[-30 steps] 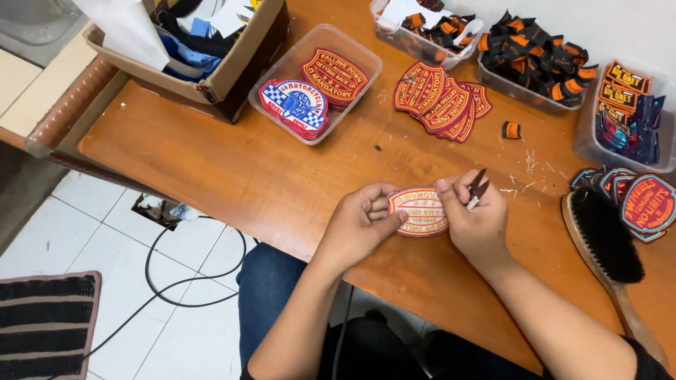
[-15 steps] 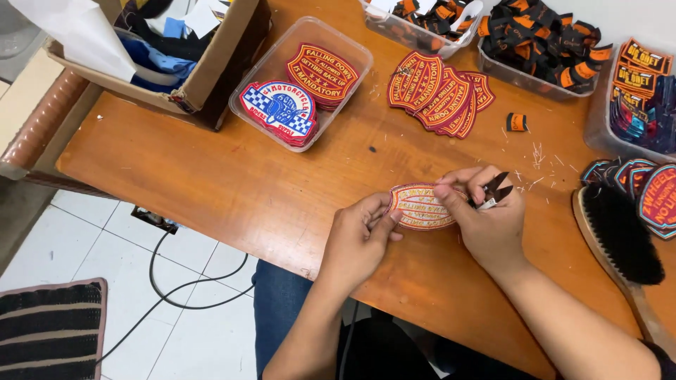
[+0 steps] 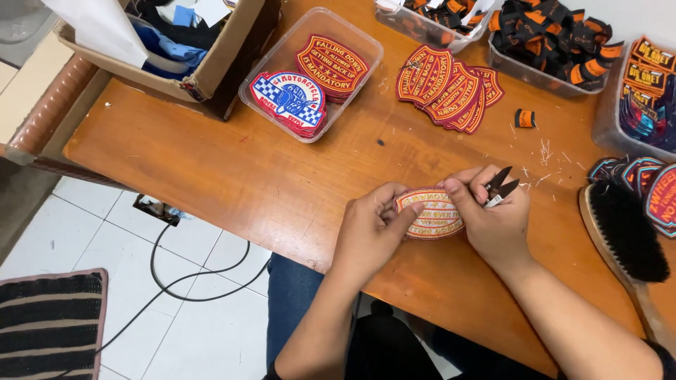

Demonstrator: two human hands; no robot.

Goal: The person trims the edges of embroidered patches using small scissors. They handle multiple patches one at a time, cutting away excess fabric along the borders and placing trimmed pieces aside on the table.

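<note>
Patch [image 3: 431, 213] pinched by both hands; right hand [image 3: 493, 218] holds snips [image 3: 501, 186]; tub [image 3: 366, 46] holds patches.

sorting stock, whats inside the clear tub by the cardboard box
The clear tub holds two stacks of embroidered patches: a red shield stack and a blue-and-white checkered stack. Only the top patches show; those beneath are covered.

Bare forearms, blue jeans, dark top

Both the left hand [image 3: 370, 236] and the right hand [image 3: 493, 218] are bare, with no gloves, rings or watch showing, and the forearms are uncovered to the elbow. A dark sleeve edge shows at the right upper arm in the frame's corner. Blue denim jeans cover the thighs, and a black garment lies over the lap.
</note>
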